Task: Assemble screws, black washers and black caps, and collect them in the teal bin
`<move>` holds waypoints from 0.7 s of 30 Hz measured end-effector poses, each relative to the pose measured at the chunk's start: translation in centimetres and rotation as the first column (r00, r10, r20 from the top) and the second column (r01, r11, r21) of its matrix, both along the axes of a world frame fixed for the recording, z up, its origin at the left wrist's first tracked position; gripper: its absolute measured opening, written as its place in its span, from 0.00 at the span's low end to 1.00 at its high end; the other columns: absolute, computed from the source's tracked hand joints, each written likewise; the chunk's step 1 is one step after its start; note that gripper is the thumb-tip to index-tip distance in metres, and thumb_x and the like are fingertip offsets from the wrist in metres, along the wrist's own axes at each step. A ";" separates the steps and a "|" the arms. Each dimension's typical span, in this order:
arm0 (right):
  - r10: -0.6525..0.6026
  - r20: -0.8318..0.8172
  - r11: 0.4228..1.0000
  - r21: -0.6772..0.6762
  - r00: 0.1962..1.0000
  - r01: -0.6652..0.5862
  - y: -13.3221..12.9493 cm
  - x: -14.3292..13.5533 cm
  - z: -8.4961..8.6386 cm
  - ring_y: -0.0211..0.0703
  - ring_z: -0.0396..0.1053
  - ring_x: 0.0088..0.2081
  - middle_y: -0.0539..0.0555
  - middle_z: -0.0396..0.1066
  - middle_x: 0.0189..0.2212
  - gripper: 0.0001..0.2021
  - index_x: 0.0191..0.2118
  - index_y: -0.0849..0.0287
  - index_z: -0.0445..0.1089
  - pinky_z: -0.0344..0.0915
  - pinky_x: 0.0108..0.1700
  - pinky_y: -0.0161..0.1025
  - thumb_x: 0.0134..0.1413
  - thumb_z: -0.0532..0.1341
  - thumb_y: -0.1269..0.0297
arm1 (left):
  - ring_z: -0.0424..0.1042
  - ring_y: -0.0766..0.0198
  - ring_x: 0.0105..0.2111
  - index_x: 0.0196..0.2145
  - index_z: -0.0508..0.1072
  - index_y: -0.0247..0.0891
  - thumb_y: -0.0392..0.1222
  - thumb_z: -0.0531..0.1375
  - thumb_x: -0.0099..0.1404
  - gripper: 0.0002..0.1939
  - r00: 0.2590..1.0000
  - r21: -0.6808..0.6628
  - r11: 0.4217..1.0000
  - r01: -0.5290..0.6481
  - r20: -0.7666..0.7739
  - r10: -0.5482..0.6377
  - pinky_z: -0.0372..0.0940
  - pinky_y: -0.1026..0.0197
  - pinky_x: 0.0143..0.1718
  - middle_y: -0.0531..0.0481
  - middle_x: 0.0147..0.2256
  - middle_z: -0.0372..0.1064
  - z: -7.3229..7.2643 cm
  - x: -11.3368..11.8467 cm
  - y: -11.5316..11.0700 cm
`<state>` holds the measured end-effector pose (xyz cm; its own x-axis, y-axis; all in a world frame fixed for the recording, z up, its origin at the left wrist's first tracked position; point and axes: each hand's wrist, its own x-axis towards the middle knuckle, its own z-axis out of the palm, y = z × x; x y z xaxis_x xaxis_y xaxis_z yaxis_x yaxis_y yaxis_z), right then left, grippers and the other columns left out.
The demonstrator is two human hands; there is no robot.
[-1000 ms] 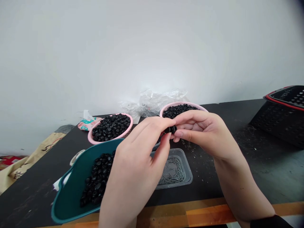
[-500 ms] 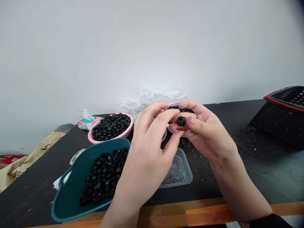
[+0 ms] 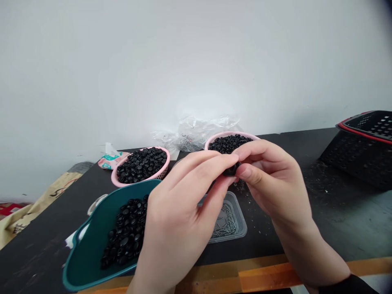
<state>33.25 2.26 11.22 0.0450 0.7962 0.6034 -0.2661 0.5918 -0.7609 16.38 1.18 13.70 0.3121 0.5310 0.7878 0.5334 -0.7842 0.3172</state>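
Observation:
Between my two hands is a small black plastic part point(image 3: 231, 169), mostly covered by fingers. My left hand point(image 3: 186, 200) pinches it from the left with thumb and fingertips. From the other side, the thumb and forefinger of my right hand point(image 3: 272, 179) close on it too. Under my hands stands a clear plastic tub point(image 3: 241, 222) of small metal screws point(image 3: 226, 224). To the left, a teal scoop-shaped basin point(image 3: 88, 253) contains many round black caps point(image 3: 127, 234), partly hidden by my left hand.
Two pink baskets hold small black parts: one basket point(image 3: 167, 163) behind the basin, another basket point(image 3: 211, 141) behind my hands. Clear plastic bags point(image 3: 196, 130) lean on the wall. A black perforated basket point(image 3: 355, 159) stands right, a tissue pack point(image 3: 112, 159) left. Wooden edging point(image 3: 269, 275) runs along the front.
My left fingers have closed onto the black part, which earlier only my right hand held. Both hands have come together and sunk slightly, uncovering more of the rear pink basket.

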 end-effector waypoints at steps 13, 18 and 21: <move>0.024 0.056 0.999 -0.027 0.998 -0.023 -1.4 0.5 0.5 0.39 0.81 0.38 0.47 0.83 0.36 0.14 0.45 0.45 0.83 0.82 0.42 0.34 0.60 0.70 0.74 | 0.77 0.71 0.44 0.50 0.75 0.57 0.36 0.62 0.72 0.15 0.989 -0.187 0.979 0.080 0.139 -0.054 0.76 0.69 0.50 0.65 0.47 0.77 0.4 -0.8 -0.5; 0.005 0.044 1.000 -0.002 0.999 -0.004 -1.7 0.4 0.7 0.40 0.82 0.40 0.47 0.83 0.38 0.12 0.45 0.45 0.83 0.82 0.44 0.35 0.61 0.70 0.72 | 0.78 0.73 0.46 0.49 0.77 0.59 0.37 0.64 0.71 0.15 0.979 -0.249 0.964 0.092 0.198 -0.043 0.75 0.73 0.49 0.67 0.47 0.77 0.4 -0.9 -0.8; -0.030 0.055 1.000 0.000 0.998 0.031 -1.9 0.3 0.7 0.37 0.81 0.37 0.46 0.83 0.36 0.12 0.44 0.45 0.83 0.81 0.43 0.32 0.59 0.71 0.71 | 0.78 0.73 0.46 0.49 0.78 0.59 0.38 0.64 0.71 0.15 0.977 -0.264 0.961 0.083 0.210 -0.027 0.75 0.75 0.49 0.67 0.47 0.78 0.3 -1.0 -0.9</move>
